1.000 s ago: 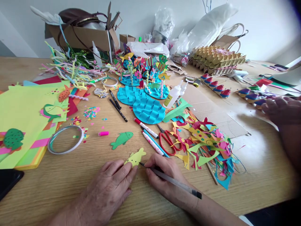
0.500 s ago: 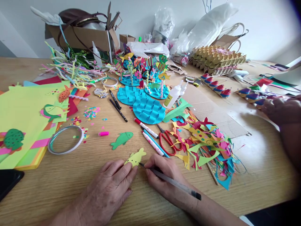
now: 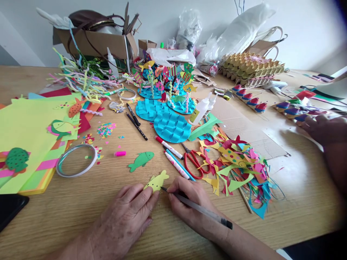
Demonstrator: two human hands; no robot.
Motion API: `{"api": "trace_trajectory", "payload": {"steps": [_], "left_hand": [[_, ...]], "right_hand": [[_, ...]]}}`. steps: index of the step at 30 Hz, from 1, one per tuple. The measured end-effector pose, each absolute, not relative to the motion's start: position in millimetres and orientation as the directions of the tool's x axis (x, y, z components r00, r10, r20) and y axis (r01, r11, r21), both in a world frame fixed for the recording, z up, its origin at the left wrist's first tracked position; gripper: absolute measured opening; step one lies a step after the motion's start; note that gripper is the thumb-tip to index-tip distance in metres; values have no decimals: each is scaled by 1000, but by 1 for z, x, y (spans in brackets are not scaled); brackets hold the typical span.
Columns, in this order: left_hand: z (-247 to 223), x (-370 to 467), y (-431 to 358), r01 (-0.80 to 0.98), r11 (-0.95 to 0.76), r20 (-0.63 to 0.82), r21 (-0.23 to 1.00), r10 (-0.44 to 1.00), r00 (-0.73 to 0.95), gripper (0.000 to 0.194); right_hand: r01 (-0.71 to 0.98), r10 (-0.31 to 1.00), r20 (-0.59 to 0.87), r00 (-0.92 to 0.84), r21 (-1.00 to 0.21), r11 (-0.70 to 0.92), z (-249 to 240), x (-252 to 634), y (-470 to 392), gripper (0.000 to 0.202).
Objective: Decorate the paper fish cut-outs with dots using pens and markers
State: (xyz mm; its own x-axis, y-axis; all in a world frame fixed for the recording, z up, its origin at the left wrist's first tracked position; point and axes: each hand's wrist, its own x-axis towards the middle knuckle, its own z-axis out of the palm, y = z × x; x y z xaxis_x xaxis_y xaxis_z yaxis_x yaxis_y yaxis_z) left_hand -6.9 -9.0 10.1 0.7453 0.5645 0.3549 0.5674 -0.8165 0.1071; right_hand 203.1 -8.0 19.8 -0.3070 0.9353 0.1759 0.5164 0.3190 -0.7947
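A small yellow paper fish [image 3: 157, 181] with dark dots lies on the wooden table in front of me. Its lower left end is pinned down under the fingertips of my left hand [image 3: 127, 213], which are pressed together. My right hand [image 3: 189, 202] grips a pen [image 3: 202, 208] with a clear barrel and a black end. The dark pen tip touches the fish's right edge, or sits just above it; I cannot tell which. Just beyond lies a green paper fish [image 3: 141, 161], with a pink pen cap [image 3: 120, 154] to its left.
Red-handled scissors [image 3: 193, 164], markers [image 3: 176, 164] and a heap of paper scraps [image 3: 244, 169] lie right of centre. Blue woven paper discs [image 3: 172, 127] and glue bottles [image 3: 200, 111] stand behind. Tape [image 3: 76, 175] and coloured sheets [image 3: 29, 126] are left. Another person's hand [image 3: 322, 128] reaches in at right.
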Motion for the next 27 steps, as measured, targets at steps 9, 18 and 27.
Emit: {"api": "trace_trajectory", "payload": {"steps": [9, 18, 27], "left_hand": [[11, -7, -8, 561, -821, 350, 105, 559, 752, 35], [11, -5, -8, 561, -822, 397, 104, 551, 734, 30], [11, -6, -8, 563, -819, 388, 110, 557, 734, 31]], "right_hand": [[523, 932, 193, -308, -784, 335, 19, 202, -8, 12], [520, 930, 192, -314, -785, 338, 21, 202, -7, 12], [520, 929, 204, -310, -781, 345, 21, 203, -7, 11]]}}
